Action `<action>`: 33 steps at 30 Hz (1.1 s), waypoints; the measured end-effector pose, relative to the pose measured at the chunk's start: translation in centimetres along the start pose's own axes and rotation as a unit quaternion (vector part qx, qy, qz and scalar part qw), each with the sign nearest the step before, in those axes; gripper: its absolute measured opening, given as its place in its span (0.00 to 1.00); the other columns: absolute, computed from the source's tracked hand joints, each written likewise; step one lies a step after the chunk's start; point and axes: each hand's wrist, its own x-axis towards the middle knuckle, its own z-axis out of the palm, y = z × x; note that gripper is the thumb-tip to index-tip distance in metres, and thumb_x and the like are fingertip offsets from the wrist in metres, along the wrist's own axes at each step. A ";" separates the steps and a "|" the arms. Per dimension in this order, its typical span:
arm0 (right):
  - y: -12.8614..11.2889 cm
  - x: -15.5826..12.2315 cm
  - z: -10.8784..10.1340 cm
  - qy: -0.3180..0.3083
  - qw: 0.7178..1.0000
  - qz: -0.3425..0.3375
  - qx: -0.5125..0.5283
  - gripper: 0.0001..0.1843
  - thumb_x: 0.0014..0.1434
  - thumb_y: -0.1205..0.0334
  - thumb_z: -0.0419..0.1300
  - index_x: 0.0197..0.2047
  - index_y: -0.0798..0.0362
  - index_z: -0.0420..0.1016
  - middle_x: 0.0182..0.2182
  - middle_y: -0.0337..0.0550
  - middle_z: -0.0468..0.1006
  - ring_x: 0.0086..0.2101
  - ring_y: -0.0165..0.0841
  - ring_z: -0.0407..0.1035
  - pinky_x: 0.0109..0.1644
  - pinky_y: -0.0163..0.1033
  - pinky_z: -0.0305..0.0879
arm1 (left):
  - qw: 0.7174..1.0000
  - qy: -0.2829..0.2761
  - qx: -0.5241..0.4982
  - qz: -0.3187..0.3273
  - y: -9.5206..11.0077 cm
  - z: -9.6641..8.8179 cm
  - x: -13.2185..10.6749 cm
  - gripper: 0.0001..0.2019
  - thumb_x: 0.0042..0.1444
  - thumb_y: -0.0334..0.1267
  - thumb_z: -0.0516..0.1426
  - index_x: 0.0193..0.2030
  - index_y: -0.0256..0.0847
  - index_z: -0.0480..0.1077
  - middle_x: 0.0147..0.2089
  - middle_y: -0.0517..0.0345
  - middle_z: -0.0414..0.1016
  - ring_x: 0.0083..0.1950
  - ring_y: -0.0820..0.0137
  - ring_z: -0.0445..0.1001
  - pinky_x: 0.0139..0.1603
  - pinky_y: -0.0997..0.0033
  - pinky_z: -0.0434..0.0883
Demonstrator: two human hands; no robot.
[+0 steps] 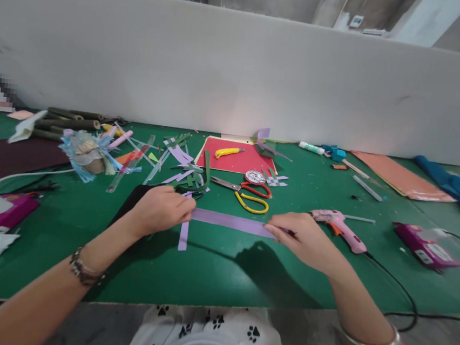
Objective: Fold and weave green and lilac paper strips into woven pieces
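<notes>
Left forearm: bare, slanting up and rightward. Left wrist: nearly straight. Left grip: bare hand, back uppermost, digits curled, closed tight. Right forearm: bare, slanting up and leftward. Right wrist: slightly bent. Right grip: bare hand, pinched, tips leftward. Grips, 2: well apart, nearly level.
</notes>
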 end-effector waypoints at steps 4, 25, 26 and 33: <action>0.5 -0.9 -0.8 -0.014 0.999 0.035 0.004 0.18 0.60 0.59 0.44 0.20 0.54 0.56 0.16 0.34 0.61 0.19 0.24 0.54 0.26 0.29 0.49 | 0.996 -0.065 0.039 -0.051 -1.8 0.2 -2.5 0.16 0.52 0.30 0.44 0.16 0.41 0.62 0.12 0.64 0.65 0.15 0.75 0.61 0.21 0.75 0.54; -2.9 2.3 -2.9 0.060 0.993 -0.024 0.103 0.05 0.53 0.63 0.55 0.27 0.54 0.68 0.19 0.35 0.70 0.18 0.22 0.60 0.22 0.29 0.54 | 0.929 -0.137 -0.307 -0.155 3.2 -1.8 4.3 0.16 0.51 0.34 0.52 0.48 0.40 0.62 0.39 0.57 0.74 0.36 0.70 0.72 0.36 0.71 0.64; -2.6 2.4 -3.1 0.090 0.983 0.000 0.163 0.02 0.52 0.64 0.56 0.29 0.53 0.68 0.19 0.34 0.70 0.17 0.22 0.61 0.21 0.28 0.55 | 0.920 -0.135 -0.317 -0.185 3.2 -1.9 4.4 0.15 0.52 0.34 0.51 0.47 0.40 0.62 0.39 0.57 0.74 0.34 0.71 0.71 0.33 0.73 0.64; 0.0 5.0 -2.3 0.249 0.815 0.104 0.513 0.12 0.44 0.60 0.62 0.33 0.52 0.67 0.20 0.33 0.70 0.20 0.21 0.63 0.22 0.27 0.59 | 0.870 -0.060 -0.335 -0.355 3.2 -1.9 6.0 0.17 0.53 0.50 0.50 0.39 0.37 0.64 0.23 0.65 0.66 0.21 0.76 0.64 0.20 0.78 0.57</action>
